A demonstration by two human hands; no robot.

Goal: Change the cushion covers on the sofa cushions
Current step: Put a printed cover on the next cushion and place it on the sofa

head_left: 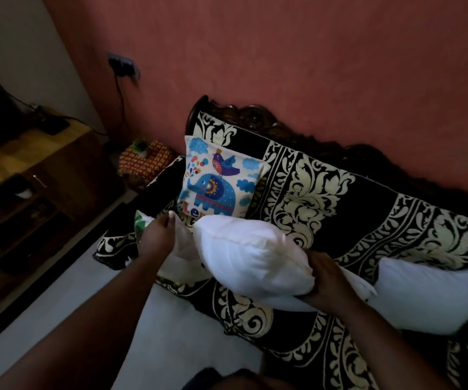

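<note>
A bare white cushion insert [252, 263] is hanging just above the sofa seat [325, 192], its long axis running from upper left to lower right, one pointed corner aiming left. The right hand [324, 280] is gripping its lower right end, fingers curled under the fabric. The left hand [158, 237] is pinching white cloth [180, 249] at the sofa's left front edge, beside a leaf-printed cover [139, 222]. An elephant-print cushion [215, 178] is leaning upright against the backrest behind. Another white insert [429, 296] is lying to the right, leaving patterned seat open between them.
</note>
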